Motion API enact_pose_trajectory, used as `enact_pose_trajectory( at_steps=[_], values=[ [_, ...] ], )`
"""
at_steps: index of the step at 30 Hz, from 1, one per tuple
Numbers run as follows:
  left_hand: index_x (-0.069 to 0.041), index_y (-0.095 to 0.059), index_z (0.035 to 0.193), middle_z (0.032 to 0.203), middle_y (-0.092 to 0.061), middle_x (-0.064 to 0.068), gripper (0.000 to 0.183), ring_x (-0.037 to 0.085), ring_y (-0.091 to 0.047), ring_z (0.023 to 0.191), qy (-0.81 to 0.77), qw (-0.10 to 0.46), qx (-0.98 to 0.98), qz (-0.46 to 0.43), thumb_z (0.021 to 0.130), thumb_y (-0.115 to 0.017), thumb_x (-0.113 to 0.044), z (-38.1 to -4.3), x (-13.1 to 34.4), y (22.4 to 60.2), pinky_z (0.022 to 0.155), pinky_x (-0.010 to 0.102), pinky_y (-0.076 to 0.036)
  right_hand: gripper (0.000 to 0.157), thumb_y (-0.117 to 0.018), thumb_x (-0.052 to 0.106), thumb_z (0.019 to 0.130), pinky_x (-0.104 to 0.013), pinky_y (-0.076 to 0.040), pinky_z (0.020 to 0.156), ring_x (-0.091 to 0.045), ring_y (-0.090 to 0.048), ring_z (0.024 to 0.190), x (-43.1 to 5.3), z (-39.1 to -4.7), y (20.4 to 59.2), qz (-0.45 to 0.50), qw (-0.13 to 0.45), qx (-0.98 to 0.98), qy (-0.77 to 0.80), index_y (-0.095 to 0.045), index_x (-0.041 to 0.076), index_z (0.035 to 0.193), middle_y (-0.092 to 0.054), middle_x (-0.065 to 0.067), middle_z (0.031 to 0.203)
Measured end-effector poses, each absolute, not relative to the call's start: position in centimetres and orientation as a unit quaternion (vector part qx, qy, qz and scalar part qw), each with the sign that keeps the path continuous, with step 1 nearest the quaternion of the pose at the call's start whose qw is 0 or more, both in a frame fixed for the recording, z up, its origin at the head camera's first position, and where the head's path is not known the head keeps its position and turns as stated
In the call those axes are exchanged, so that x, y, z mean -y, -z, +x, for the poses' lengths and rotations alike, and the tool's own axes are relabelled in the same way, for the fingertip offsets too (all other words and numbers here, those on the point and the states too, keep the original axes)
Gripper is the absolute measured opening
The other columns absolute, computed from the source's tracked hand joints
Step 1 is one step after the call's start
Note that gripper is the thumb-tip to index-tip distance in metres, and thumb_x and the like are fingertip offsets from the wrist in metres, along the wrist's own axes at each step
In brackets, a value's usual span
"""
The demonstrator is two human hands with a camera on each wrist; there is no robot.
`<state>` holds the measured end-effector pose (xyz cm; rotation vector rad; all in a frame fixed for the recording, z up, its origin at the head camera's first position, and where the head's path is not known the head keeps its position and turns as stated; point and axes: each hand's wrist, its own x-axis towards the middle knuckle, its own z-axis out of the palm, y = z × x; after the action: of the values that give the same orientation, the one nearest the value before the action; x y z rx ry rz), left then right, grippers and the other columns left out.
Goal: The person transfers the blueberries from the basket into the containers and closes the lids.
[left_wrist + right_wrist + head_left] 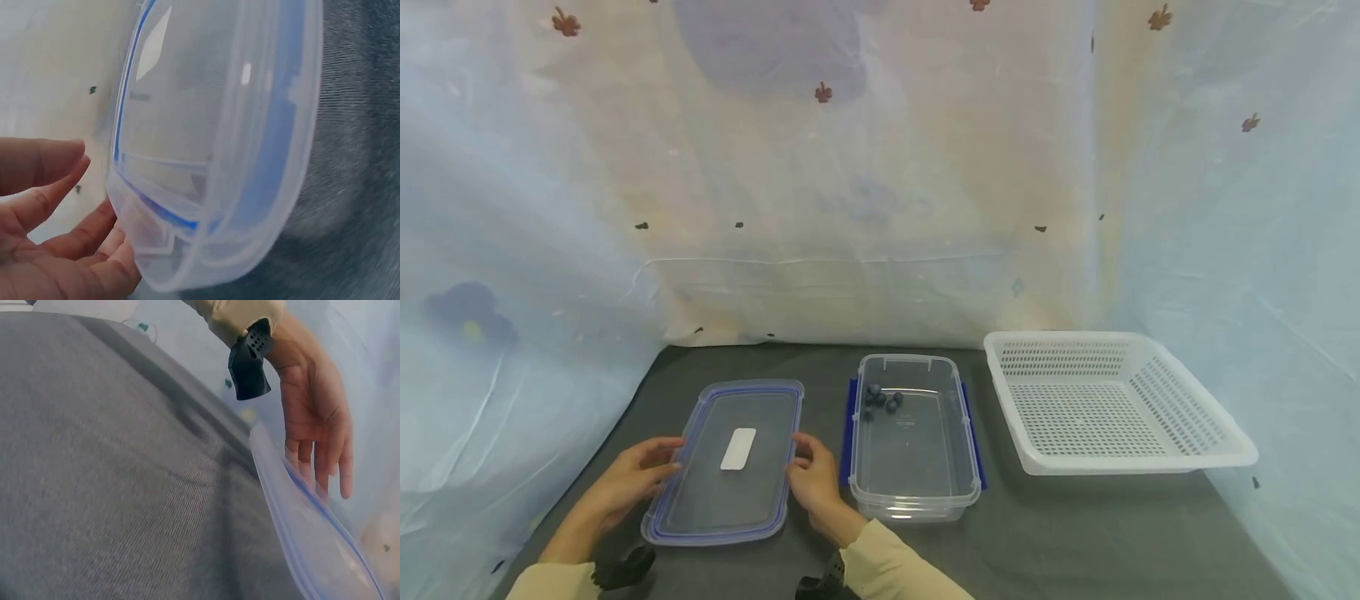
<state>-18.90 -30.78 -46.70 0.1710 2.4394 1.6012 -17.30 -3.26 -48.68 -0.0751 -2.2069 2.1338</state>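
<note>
A clear rectangular lid (707, 500) with a blue seal and a white label (738, 449) is left of centre. My left hand (634, 477) is at its left edge. In the left wrist view, the left thumb (40, 164) stands apart from the lid while other fingers reach its side. My right hand (817, 482) grips the opposite edge in the head view. The right wrist view shows the left hand (317, 419) beyond the lid (312, 531), fingers extended. Right of the lid stands a clear container (917, 475) holding several blueberries (880, 400).
A white perforated basket (1033, 462) sits at the right on the dark grey cloth (1075, 533). Blue pieces (848, 433) show along both sides of the container. A patterned curtain (880, 183) hangs behind and at both sides.
</note>
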Motion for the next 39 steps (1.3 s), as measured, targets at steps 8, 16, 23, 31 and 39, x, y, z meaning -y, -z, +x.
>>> enact_pose_trajectory(
  at_steps=[8, 16, 23, 31, 39],
  values=[
    [0.016, -0.036, 0.136, 0.135, -0.036, 0.035, 0.054, 0.010, -0.050, 0.109, -0.550, 0.099, -0.823, 0.101, 0.094, -0.062, -0.006, -18.3, 31.9, 44.5, 0.080, 0.032, -0.053, 0.046, -0.061, -0.011, 0.080, -0.023, -0.050, 0.065, -0.011, -0.059, 0.085, 3.0, -17.5, 47.1, -0.014, 0.015, 0.699, -0.715, -0.062, 0.003, 0.124, -0.060, -0.006, 0.119],
    [0.015, -0.032, 0.139, 0.137, -0.038, 0.027, 0.052, -0.004, -0.053, 0.105, -0.583, 0.113, -0.796, 0.116, 0.100, -0.054, -0.011, -18.4, 31.2, 42.5, 0.083, 0.019, -0.049, 0.049, -0.059, -0.011, 0.081, -0.020, -0.041, 0.054, -0.006, -0.049, 0.061, 1.3, -17.5, 44.2, 0.010, 0.003, 0.660, -0.751, -0.059, 0.002, 0.128, -0.057, -0.006, 0.122],
    [0.009, -0.031, 0.144, 0.143, -0.039, 0.026, 0.057, -0.004, -0.053, 0.109, -0.585, 0.130, -0.790, 0.130, 0.099, -0.057, -0.015, -18.6, 29.8, 40.8, 0.086, 0.021, -0.049, 0.046, -0.060, -0.008, 0.085, -0.024, -0.048, 0.065, -0.012, -0.059, 0.079, -2.2, -17.5, 41.7, 0.053, -0.023, 0.626, -0.777, -0.057, -0.002, 0.130, -0.056, -0.011, 0.127],
    [0.010, -0.031, 0.145, 0.145, -0.035, 0.029, 0.056, 0.001, -0.054, 0.112, -0.599, 0.139, -0.765, 0.189, 0.099, -0.056, -0.009, -19.2, 26.3, 39.0, 0.087, 0.025, -0.050, 0.050, -0.059, -0.004, 0.088, -0.032, -0.048, 0.085, -0.016, -0.059, 0.095, -7.1, -17.8, 40.0, 0.091, -0.054, 0.618, -0.779, -0.048, -0.006, 0.137, -0.046, -0.018, 0.138],
    [0.008, -0.035, 0.144, 0.144, -0.037, 0.031, 0.054, 0.010, -0.056, 0.115, -0.608, 0.125, -0.752, 0.221, 0.098, -0.058, -0.009, -20.2, 22.6, 38.1, 0.089, 0.030, -0.050, 0.053, -0.058, -0.006, 0.090, -0.041, -0.040, 0.101, -0.024, -0.053, 0.114, -11.7, -18.2, 38.5, 0.114, -0.070, 0.617, -0.776, -0.043, -0.006, 0.140, -0.048, -0.023, 0.136]
  ],
)
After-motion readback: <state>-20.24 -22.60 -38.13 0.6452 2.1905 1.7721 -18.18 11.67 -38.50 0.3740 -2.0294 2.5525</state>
